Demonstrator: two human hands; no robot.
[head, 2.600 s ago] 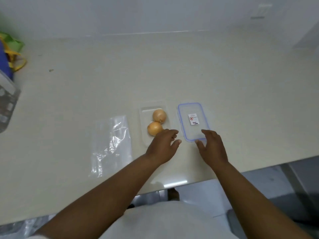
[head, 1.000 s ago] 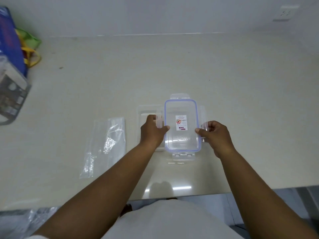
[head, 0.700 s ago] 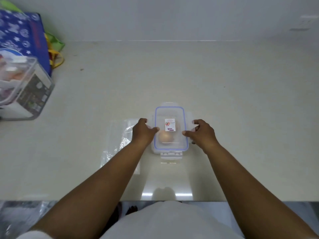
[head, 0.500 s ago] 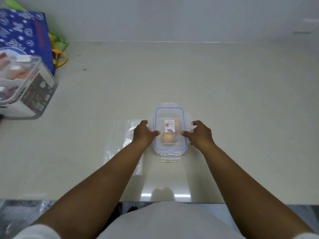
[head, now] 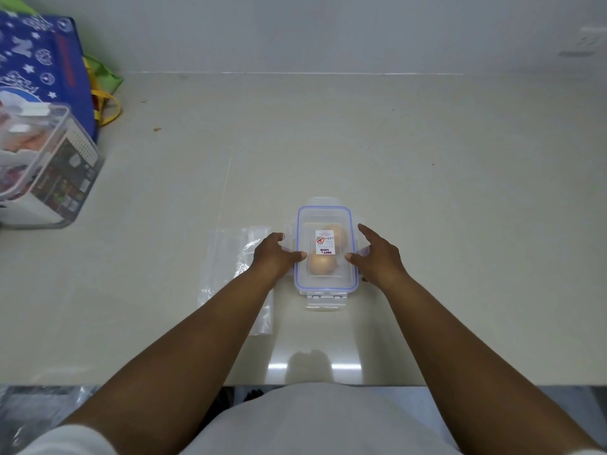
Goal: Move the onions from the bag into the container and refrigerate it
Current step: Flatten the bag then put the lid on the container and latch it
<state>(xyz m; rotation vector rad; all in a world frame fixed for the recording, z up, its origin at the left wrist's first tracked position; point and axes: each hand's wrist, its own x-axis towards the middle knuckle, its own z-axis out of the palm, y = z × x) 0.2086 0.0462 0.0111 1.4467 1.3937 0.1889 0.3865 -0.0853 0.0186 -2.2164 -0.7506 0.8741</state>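
Both hands, left point(head: 274, 256) and right point(head: 377, 257), spread, seemingly pressing lidded container point(head: 326, 277) sides; open countertop point(head: 460, 192) beyond.

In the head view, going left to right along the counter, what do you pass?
Clear storage box with printed label → blue patterned bag behind it → empty plastic bag → left hand → lidded container with onions → right hand.
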